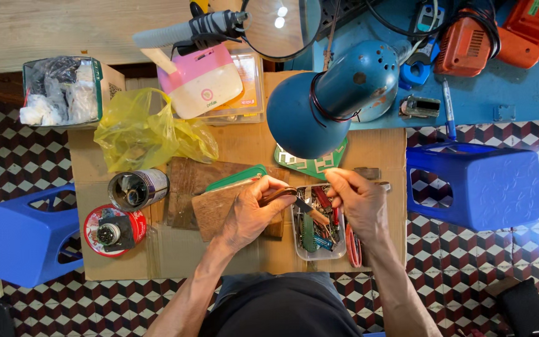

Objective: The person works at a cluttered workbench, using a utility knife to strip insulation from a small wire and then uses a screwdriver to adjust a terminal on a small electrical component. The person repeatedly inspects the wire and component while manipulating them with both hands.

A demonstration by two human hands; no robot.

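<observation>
Left hand (247, 215): fingers pinch a small dark tool (280, 195) over the clear parts tray (301, 253). Right hand (360, 203): fingers closed, contents unclear. Best worked steadily under the blue lamp (325, 100).

One view only, and it came from the wearer's head, looking almost straight down. The camera sat fairly close over a cardboard work surface (244, 249), with the person's own dark-clothed lap at the bottom edge and both forearms reaching up into frame. The blue lamp (329, 100) crowded the upper middle, nearer the lens than the surface below. Checkered floor (7, 156) showed on both sides, a blue bench (506, 93) at top right. No second view shared the scene.
</observation>
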